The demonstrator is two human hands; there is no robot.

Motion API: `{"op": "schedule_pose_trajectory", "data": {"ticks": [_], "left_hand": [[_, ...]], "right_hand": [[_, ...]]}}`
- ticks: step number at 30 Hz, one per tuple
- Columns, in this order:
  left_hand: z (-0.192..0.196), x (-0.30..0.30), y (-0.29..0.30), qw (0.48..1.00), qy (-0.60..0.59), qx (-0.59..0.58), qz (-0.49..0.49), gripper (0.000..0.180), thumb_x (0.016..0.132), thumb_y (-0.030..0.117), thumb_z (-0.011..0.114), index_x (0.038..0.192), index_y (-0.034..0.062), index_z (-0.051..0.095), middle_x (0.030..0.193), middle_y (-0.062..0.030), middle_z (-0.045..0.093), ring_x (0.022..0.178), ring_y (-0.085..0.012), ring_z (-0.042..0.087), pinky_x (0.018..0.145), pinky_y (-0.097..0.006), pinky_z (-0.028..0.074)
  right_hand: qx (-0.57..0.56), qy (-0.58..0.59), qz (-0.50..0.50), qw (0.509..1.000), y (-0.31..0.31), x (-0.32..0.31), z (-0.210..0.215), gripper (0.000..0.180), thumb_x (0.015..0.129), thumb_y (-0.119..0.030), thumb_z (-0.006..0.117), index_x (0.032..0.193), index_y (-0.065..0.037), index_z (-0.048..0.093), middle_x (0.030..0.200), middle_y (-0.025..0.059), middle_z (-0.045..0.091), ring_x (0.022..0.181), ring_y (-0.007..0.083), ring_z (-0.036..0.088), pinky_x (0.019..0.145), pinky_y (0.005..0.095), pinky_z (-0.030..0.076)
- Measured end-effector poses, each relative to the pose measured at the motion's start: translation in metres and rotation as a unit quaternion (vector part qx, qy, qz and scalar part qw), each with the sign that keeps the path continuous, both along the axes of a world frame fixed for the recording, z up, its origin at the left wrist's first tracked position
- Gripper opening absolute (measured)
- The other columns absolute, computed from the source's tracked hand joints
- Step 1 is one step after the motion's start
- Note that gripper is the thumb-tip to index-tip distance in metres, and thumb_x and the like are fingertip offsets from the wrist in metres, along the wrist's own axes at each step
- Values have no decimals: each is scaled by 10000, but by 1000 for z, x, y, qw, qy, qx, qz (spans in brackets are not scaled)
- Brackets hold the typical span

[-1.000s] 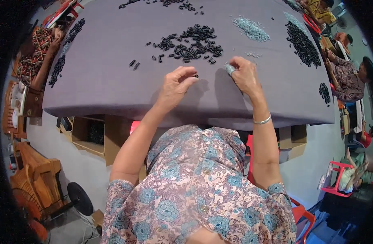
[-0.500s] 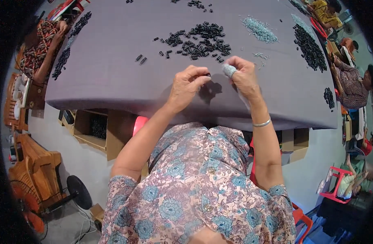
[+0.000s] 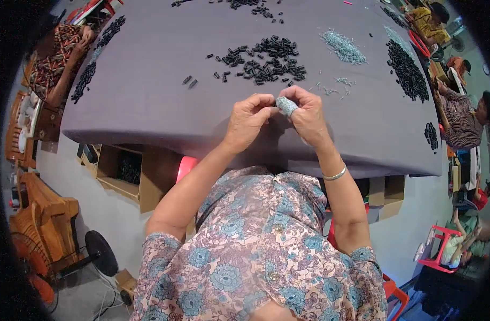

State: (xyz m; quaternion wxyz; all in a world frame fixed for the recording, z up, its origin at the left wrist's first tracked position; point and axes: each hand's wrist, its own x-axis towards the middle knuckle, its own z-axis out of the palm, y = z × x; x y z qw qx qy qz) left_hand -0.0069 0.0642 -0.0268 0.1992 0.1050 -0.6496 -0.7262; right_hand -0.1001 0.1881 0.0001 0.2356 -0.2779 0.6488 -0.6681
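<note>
Over the near part of the cloth-covered table (image 3: 148, 101), my two hands meet at the fingertips. My left hand (image 3: 246, 123) is closed in a pinch; a small black cylinder showed there half a second ago, and fingers mostly cover it now. My right hand (image 3: 310, 122), its thumb wrapped in a pale speckled cover (image 3: 286, 105), is closed too, pressed against the left fingertips. What it pinches is hidden. Just beyond lies a loose pile of short black cylinders (image 3: 266, 64). A heap of thin pale grey pieces (image 3: 344, 47) lies farther right, with several strays (image 3: 330, 90) nearer.
Two black cylinders (image 3: 190, 81) lie apart on the left. More black pieces (image 3: 408, 72) line the right edge. Co-workers sit at the left (image 3: 58, 64) and right (image 3: 458, 120). Under the table stands an open cardboard box (image 3: 119, 184); a fan (image 3: 101, 252) is at lower left.
My right hand has moved left until its wrapped thumb touches the left fingertips. The black cylinder in my left hand has gone mostly out of sight. The view has shifted slightly.
</note>
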Motion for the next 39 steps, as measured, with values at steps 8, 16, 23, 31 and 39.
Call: {"op": "schedule_pose_trajectory", "data": {"ticks": [8, 16, 23, 31, 39], "left_hand": [[-8, -4, -1, 999, 15, 29, 42, 147, 835, 43, 620, 977, 16, 641, 820, 7, 629, 687, -39, 548, 592, -190, 459], [2, -3, -16, 999, 20, 8, 43, 162, 853, 76, 616, 1004, 18, 625, 857, -9, 634, 759, -72, 598, 608, -208, 476], [0, 0, -16, 999, -13, -45, -3, 176, 847, 96, 621, 1005, 21, 635, 845, -13, 644, 722, -66, 610, 573, -199, 477], [2, -1, -17, 999, -22, -40, 12, 174, 830, 82, 632, 985, 5, 648, 829, -23, 632, 683, -71, 602, 537, -195, 467], [-1, -3, -18, 998, -3, -59, 11, 151, 814, 58, 638, 947, -10, 657, 802, -23, 611, 646, -73, 589, 519, -198, 453]], "right_hand": [[55, 475, -89, 874, -5, 18, 4, 159, 705, -7, 622, 861, -24, 596, 787, 133, 595, 733, 321, 605, 610, 373, 495], [125, 362, -189, 905, 19, -42, 11, 163, 764, 7, 573, 908, -28, 641, 820, 155, 635, 722, 317, 620, 661, 359, 493], [174, 441, -59, 879, 12, -72, -2, 135, 787, -35, 613, 918, -33, 642, 789, 115, 592, 712, 252, 591, 655, 332, 464], [275, 534, 33, 799, -1, -70, 5, 247, 698, 22, 552, 925, -35, 632, 828, 144, 564, 846, 357, 569, 744, 428, 471], [341, 595, 82, 723, -18, -66, 12, 153, 680, 23, 546, 825, -1, 585, 852, 160, 580, 855, 359, 584, 751, 441, 484]]}}
